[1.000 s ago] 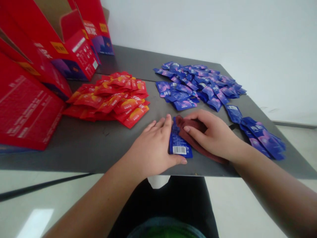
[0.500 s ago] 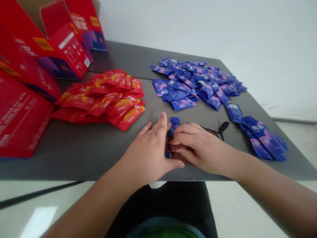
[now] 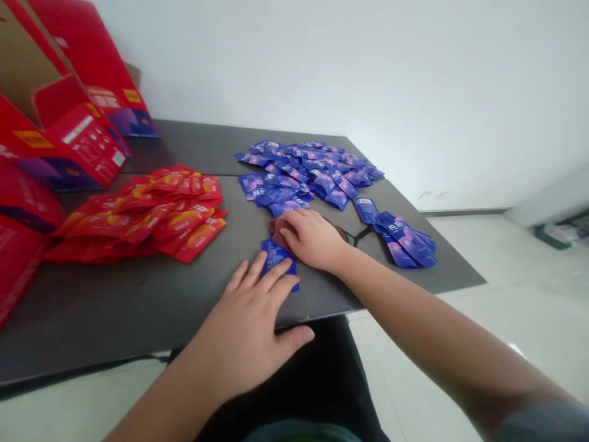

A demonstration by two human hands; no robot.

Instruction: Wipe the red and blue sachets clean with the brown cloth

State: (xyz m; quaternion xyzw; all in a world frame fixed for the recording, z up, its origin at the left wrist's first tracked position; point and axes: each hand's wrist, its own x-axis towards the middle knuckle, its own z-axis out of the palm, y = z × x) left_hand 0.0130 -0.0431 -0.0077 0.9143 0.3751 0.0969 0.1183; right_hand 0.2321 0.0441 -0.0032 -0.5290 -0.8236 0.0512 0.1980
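Note:
My left hand (image 3: 257, 319) lies flat with its fingers spread, the fingertips resting on a single blue sachet (image 3: 275, 253) near the table's front edge. Just beyond that sachet, my right hand (image 3: 315, 239) is closed, its fingers curled on a brownish cloth-like item (image 3: 279, 226). A black strap (image 3: 361, 235) shows at the right of my wrist and seems to belong to this item. Most of the item is hidden under the hand, so its kind cannot be made out. The cloth touches the upper part of the sachet or lies close beside it.
A heap of blue-purple sachets (image 3: 317, 169) lies at the back of the grey table (image 3: 184, 307). More blue sachets (image 3: 407, 241) are stacked at the right. Red sachets (image 3: 156, 212) are piled at the left, beside open red cartons (image 3: 78, 147). A white wall stands behind.
The view has swung right. My hands have moved apart: the left now lies flat over the sachet, and the right has slid forward with the cloth-like item, uncovering more of the sachet.

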